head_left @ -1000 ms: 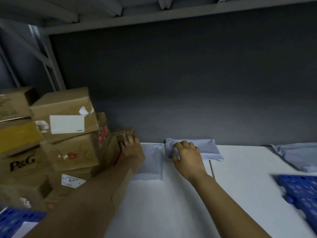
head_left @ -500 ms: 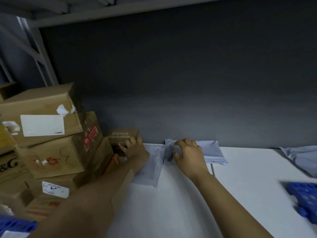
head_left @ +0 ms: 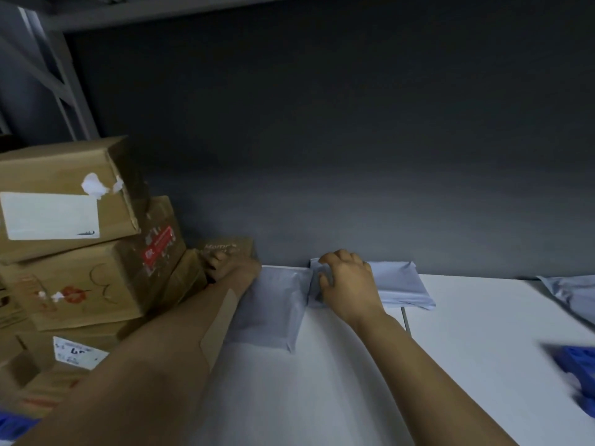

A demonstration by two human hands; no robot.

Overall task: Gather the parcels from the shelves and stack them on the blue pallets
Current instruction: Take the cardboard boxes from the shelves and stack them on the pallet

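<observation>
Two grey poly-bag parcels lie at the back of the white shelf. My right hand grips the left end of the far grey parcel, fingers curled over its edge. My left hand reaches over the nearer grey parcel and holds a small brown box printed with pale lettering, wedged against the cardboard stack. A blue pallet shows at the right edge, blurred.
Stacked cardboard boxes fill the left side, one with a white label, one with a red sticker. Another grey bag lies at far right. A dark back wall and a metal shelf frame close the space. Blue plastic at bottom left.
My left hand has slid left onto the small brown box. The right hand has curled tighter on the far grey parcel's end. The view has shifted right.
</observation>
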